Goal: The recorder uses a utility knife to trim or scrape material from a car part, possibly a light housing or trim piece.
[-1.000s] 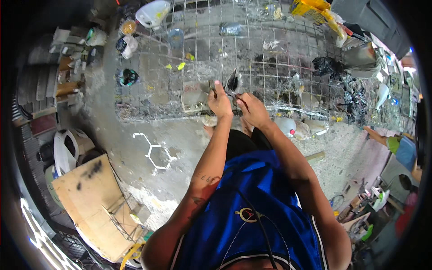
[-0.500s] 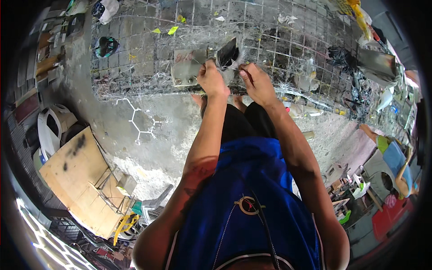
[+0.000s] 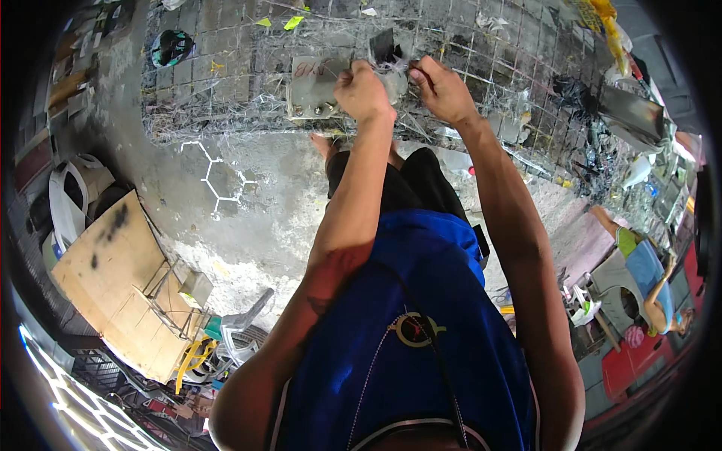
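Above the mesh-topped worktable (image 3: 226, 86), my left hand (image 3: 366, 92) is closed, thumb and fingers pressed together. It is beside a flat grey plate (image 3: 312, 79) with red marks on it and small round fittings along its near edge. My right hand (image 3: 445, 90) is pinched too, a short way to the right at about the same height. Between the two hands lies thin, clear, shiny material, too fine to make out well. Just beyond them stands a small dark square piece (image 3: 385, 46). What each set of fingers grips is hidden.
Scraps of clear film and yellow-green bits (image 3: 293, 23) litter the mesh. A black plastic bag (image 3: 570, 94) and a metal box (image 3: 632, 113) are at the right. A wooden board (image 3: 113, 278) leans at the lower left. Another person (image 3: 647, 278) is at the far right.
The view has shifted, so most things sit higher in the picture. My right hand has moved slightly farther from my left, and the dark piece now stands farther beyond my hands.
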A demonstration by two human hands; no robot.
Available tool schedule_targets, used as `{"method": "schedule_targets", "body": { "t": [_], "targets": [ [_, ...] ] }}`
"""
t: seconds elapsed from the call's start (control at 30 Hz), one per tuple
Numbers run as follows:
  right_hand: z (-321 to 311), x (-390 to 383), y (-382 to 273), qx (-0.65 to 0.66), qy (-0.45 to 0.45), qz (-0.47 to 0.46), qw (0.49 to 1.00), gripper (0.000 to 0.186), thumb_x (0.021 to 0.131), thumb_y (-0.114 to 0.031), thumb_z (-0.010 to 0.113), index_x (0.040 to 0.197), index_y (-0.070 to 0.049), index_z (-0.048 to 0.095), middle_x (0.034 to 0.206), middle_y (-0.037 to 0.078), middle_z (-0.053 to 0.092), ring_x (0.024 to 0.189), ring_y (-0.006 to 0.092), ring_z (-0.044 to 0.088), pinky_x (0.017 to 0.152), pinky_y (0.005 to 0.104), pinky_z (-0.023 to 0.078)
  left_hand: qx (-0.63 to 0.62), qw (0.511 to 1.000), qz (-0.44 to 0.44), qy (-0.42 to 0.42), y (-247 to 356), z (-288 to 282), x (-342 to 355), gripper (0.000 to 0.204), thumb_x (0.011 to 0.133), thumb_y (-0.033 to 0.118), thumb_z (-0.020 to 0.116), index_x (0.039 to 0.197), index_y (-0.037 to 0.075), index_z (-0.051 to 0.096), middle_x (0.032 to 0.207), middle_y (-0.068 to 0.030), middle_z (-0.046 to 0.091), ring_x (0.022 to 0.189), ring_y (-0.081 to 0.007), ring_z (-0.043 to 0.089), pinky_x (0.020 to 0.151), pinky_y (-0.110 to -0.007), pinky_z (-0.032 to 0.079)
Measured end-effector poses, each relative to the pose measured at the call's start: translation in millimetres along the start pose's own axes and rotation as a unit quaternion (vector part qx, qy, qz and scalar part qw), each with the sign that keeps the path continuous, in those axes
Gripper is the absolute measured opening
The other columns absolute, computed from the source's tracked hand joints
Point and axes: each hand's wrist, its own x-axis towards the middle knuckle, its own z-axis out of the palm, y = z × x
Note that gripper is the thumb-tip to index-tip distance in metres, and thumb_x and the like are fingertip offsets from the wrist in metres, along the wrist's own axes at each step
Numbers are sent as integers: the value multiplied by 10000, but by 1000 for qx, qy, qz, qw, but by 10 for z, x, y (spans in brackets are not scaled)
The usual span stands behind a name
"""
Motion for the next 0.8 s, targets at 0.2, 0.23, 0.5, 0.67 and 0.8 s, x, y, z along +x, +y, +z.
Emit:
{"method": "schedule_targets", "body": {
  "t": [0.2, 0.23, 0.5, 0.67, 0.8],
  "targets": [
    [-249, -329, -82, 24, 73, 172, 982, 181, 967, -223, 541, 966, -63, 458, 765, 193, 597, 648, 393, 536, 634, 422, 460, 2, 985, 12, -173, 58, 61, -280, 334, 904, 291, 633, 762, 2, 545, 700, -24, 568, 588, -95, 466, 570, -257, 403],
    [-256, -410, -112, 45, 75, 193, 977, 170, 968, -218, 532, 975, -60, 469, 774, 191, 602, 673, 385, 556, 653, 399, 465, 87, 971, 39, -220, 67, 6, -299, 418, 905, 390, 648, 839, -15, 566, 737, -54, 614, 640, -105, 536, 639, -255, 475],
    [-161, -377, -194, 307, 77, 367, 875, 183, 989, -255, 538, 946, -82, 496, 725, 6, 510, 661, 97, 460, 562, 251, 423, 348, 860, 260, -268, -296, -400, -635, 888, 735, 205, 745, 1429, -23, 241, 1421, -360, 232, 1360, -508, 215, 1080, -486, 313],
    [-267, -359, -129, 262, 24, 239, 935, 203, 981, -263, 561, 970, -72, 493, 740, 26, 517, 668, 105, 454, 586, 270, 433, 344, 812, 369, -294, -327, -236, -499, 816, 680, 123, 703, 1357, -75, 292, 1339, -309, 365, 1210, -464, 424, 965, -494, 421],
    [-425, -353, -110, 59, 16, 119, 991, 234, 972, -240, 568, 1005, -20, 497, 785, 106, 566, 667, 142, 483, 601, 312, 430, 452, 781, 249, -351, -199, -137, -337, 599, 668, 65, 687, 1191, -25, 409, 1156, -242, 531, 981, -365, 596, 838, -447, 493]
  ]
}}
